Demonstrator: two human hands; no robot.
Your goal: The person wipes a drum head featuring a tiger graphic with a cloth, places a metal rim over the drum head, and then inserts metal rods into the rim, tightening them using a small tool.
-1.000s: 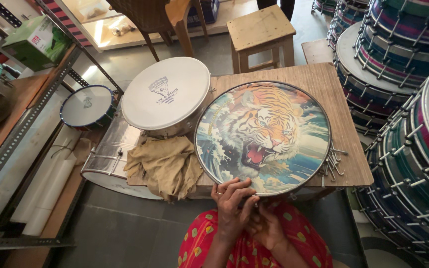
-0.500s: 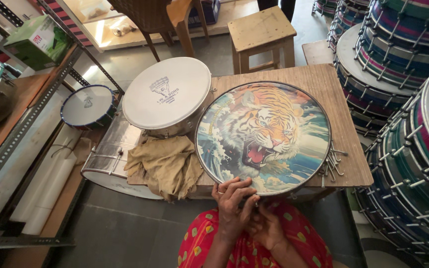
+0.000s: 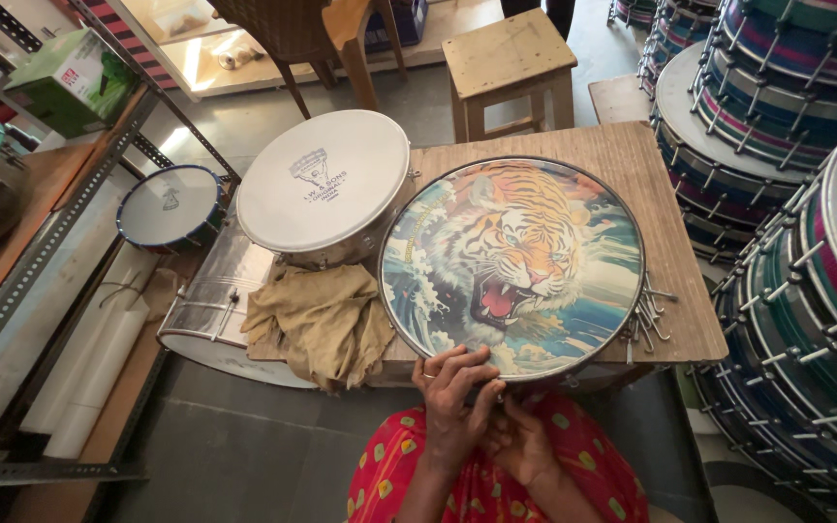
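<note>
At bottom centre, the left hand [image 3: 454,407] curls its fingers over the near rim of the tiger-print drum [image 3: 512,266], which fills the frame's middle on a wooden table [image 3: 675,291]. The right hand [image 3: 525,441] sits just below the rim, seemingly pinching something too small to make out.

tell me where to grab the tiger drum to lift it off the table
Grip the tiger drum by its metal rim at the left and right edges, coming in from both sides. It lies flat and wide on the wooden table, so one hand would tip it. Avoid the right edge's loose metal hooks.
</note>
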